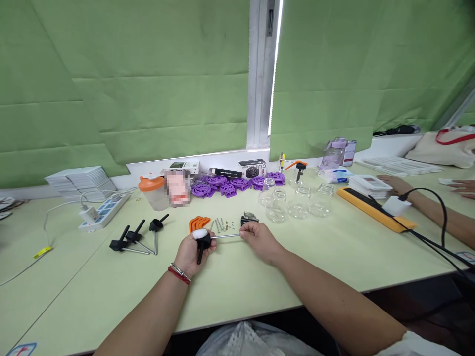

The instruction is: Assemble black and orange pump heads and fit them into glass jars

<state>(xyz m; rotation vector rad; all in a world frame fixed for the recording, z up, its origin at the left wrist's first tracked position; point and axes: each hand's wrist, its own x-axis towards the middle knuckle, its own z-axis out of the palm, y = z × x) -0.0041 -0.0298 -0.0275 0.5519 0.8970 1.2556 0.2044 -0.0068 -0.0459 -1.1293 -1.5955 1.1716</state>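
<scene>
The person's left hand (193,252) rests on the pale green table (260,282), its fingers closed around the black handle (202,244) of a small tool, with a white bandage on one fingertip. From the handle a thin metal rod (226,237) runs to the right, level with the table, and the right hand (260,240) pinches the rod's far end between thumb and fingers. The tool lies near the middle of the table, held just above its surface.

Just beyond the hands lie orange curved pieces (198,222), a few loose metal pins (219,225) and a small black comb-like block (249,218). To the left three more black-handled rods (137,237) lie together (handles pointing up and away). Farther off stand clear glass jars (297,200), a heap of purple wheels (230,185) and an orange-lidded cup (152,190). A white power strip (106,210) sits at the far left.

At the right edge another person's arm (430,207) rests on the table, near a long yellow-edged bar (374,210) and a black cable (438,237).
</scene>
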